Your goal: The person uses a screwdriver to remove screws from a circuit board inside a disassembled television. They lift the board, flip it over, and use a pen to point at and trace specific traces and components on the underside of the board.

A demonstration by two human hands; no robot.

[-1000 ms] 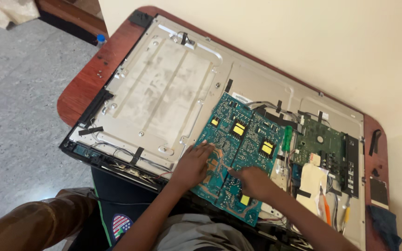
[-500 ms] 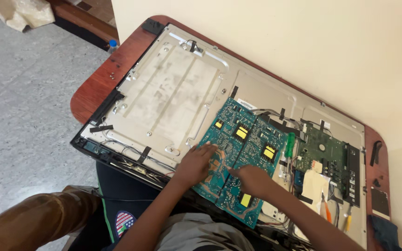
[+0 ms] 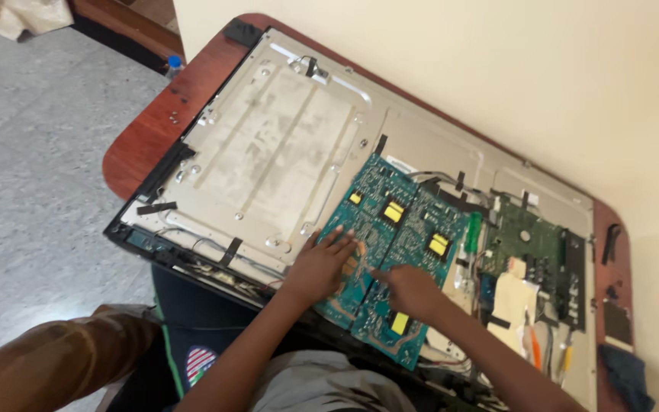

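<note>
**Both hands laid on the teal circuit board of an opened flat panel**

The left hand (image 3: 322,267) is seen pressed flat on the near left part of the teal circuit board (image 3: 390,244), fingers spread and extended; nothing is gripped by it. The right hand (image 3: 413,291) is placed just beside it on the same board, its forefinger stretched towards the left hand while the other fingers are curled under; whether anything small is pinched beneath them cannot be told.

The board lies on the metal back panel (image 3: 276,160) of the set, which is spread over a reddish wooden table (image 3: 135,149). Beyond the fingertips three yellow components (image 3: 394,211) are mounted on the board, and a fourth sits just nearer than the right hand. To the right of the right hand a green screwdriver handle (image 3: 473,233) is seen, then a darker green board (image 3: 532,252) with a pale ribbon cable (image 3: 509,294). The wiring near the lower right edge is tangled and hard to make out. A blue cloth (image 3: 627,374) is cut off at the frame's corner, and both forearms are cropped by the bottom edge.
</note>
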